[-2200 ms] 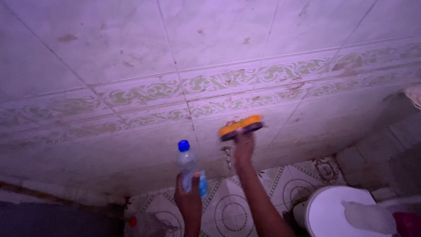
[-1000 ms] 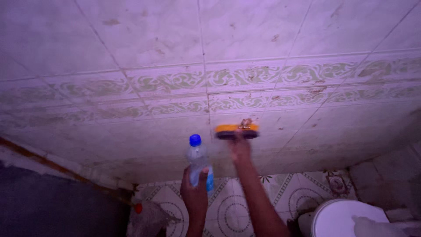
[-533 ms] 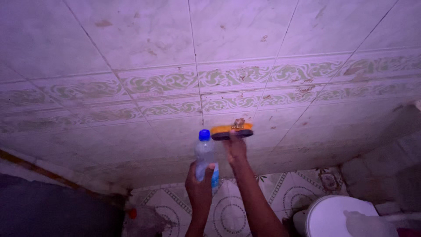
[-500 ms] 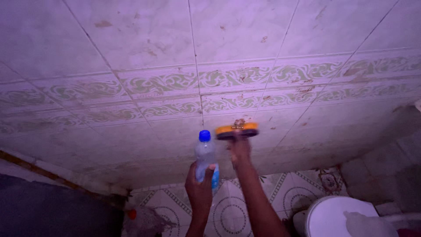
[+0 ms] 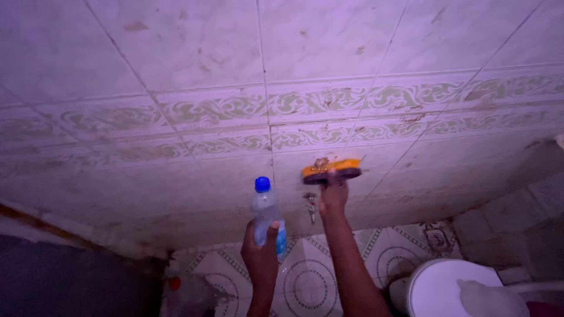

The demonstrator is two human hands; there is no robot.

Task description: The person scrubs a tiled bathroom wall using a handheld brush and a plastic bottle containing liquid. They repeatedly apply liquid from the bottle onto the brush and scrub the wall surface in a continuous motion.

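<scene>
My right hand [image 5: 333, 196] grips an orange scrubbing brush [image 5: 331, 171] with dark bristles and presses it against the tiled wall [image 5: 194, 53], just below the green patterned border tiles [image 5: 235, 108]. My left hand [image 5: 262, 253] holds a clear plastic bottle [image 5: 265, 216] with a blue cap upright, a little to the left of the brush and away from the wall. A small metal tap [image 5: 310, 205] sticks out of the wall just below the brush, between the two hands.
A white toilet [image 5: 452, 287] with its lid down stands at the lower right, with a pale cloth [image 5: 490, 297] on it. The floor [image 5: 305, 282] has circle-patterned tiles. A small red object [image 5: 174, 283] lies on the floor at the lower left, beside a dark surface.
The brush has slid to the right along the wall, uncovering the tap below it. The bottle has moved slightly left and away from the brush.
</scene>
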